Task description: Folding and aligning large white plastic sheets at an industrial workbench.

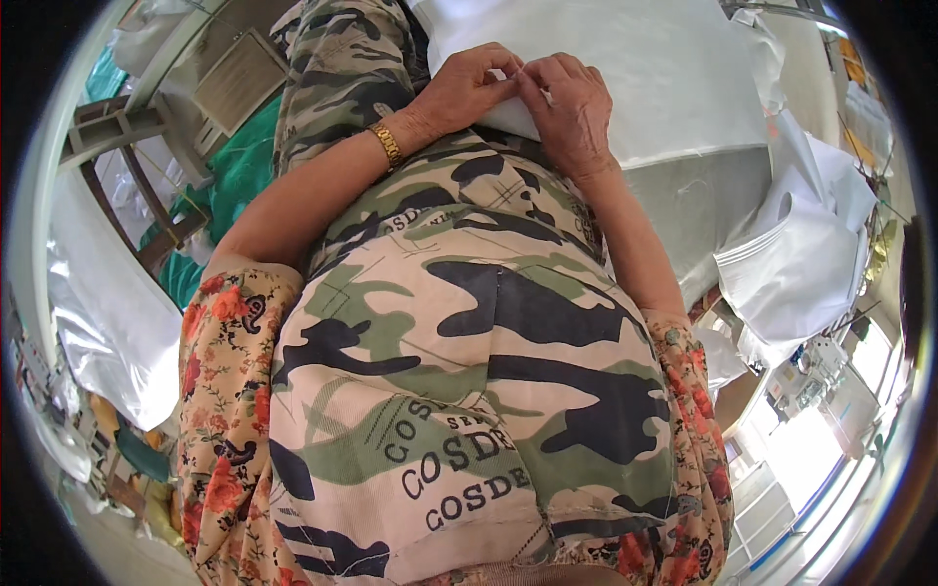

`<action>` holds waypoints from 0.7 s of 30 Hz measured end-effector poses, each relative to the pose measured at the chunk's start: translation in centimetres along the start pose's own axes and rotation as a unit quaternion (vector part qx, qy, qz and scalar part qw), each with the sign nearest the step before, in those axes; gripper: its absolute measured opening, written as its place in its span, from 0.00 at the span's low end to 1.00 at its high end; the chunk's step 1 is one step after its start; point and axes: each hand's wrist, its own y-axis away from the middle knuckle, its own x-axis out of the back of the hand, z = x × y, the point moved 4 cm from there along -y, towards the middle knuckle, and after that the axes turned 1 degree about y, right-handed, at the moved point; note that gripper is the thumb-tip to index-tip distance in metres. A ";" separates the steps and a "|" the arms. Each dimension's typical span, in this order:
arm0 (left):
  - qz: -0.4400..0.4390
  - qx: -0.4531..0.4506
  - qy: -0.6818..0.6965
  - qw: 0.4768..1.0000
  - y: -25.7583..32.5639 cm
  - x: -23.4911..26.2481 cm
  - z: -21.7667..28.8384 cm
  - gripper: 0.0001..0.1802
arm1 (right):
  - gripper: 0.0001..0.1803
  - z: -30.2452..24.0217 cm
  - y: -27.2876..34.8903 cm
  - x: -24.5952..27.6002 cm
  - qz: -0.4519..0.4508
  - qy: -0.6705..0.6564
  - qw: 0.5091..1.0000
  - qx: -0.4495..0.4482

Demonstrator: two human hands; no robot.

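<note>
Two bare hands meet above the lap, the left hand (471, 88) and the right hand (572, 115) touching or nearly touching at their fingertips. The fingers of both are bent and drawn in toward the thumbs; whether they grip anything is too small to tell. One large white sheet (664, 78) lies just beyond and to the right of the hands, its near left part reaching in under the right hand. One grey surface (699, 200) shows at the sheet's near edge, to the right of the right forearm. Farther right hangs one bundle of white material (801, 239), creased and gathered in several layers too close to count. One gold-coloured band (386, 144) circles the left wrist. The person wears one camouflage apron (449, 293) over two floral sleeves (230, 322), and one camouflage trouser leg (347, 73) stretches out beside the left hand. Well to the left are one rectangular panel (241, 81), green cloth (249, 151) partly behind one brownish frame (137, 181), and one glossy white sheet-like piece (107, 313).
</note>
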 end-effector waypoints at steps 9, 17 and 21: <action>0.012 -0.063 -0.065 0.996 0.1 0.1 1.9 0.06 | 0.14 0.2 0.9 -1.0 0.002 -0.171 0.952 -0.254; 0.017 -0.045 -0.082 0.995 0.1 0.1 2.1 0.07 | 0.09 3.6 4.8 1.0 -0.016 0.019 0.973 -0.231; 0.033 -0.005 -0.048 0.998 0.6 0.6 1.0 0.08 | 0.08 4.6 9.2 4.3 -0.031 0.074 0.982 -0.169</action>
